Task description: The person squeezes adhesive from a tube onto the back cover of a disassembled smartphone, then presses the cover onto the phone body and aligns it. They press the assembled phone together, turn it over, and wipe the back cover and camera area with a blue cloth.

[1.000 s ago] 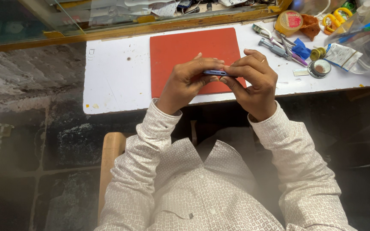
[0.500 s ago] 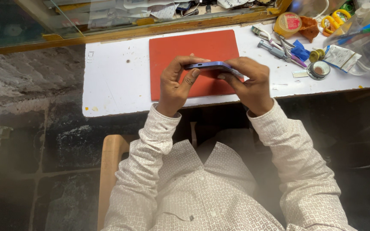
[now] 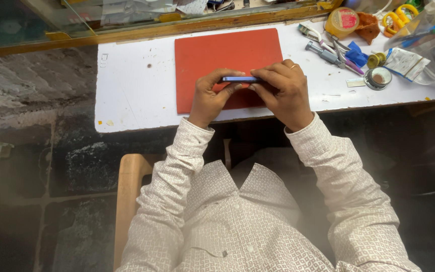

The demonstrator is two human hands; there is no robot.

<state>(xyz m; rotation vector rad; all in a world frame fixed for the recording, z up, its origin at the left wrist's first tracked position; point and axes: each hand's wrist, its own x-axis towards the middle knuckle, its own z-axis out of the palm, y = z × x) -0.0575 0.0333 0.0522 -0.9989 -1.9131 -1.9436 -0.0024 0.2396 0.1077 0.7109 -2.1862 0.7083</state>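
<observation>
Left hand [image 3: 210, 95] and right hand [image 3: 283, 90] pinching a slim blue phone [image 3: 240, 79] edge-on between fingertips, above a red mat [image 3: 217, 53] on a white counter [image 3: 127, 95]; tools [image 3: 328, 48] well to the right.

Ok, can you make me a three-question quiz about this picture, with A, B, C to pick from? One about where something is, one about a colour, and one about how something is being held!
1. Where do the small tools lie?
A. on the mat
B. on the white table, to the right of the mat
C. on the chair

2. What colour is the mat?
A. red
B. green
C. yellow

3. How is the thin blue phone held?
A. lying flat, untouched
B. in one hand
C. edge-on, between both hands

Answers:
1 B, they sit on the white table past the mat's right edge.
2 A, it shows plain red.
3 C, the left hand and right hand both grip it.
</observation>
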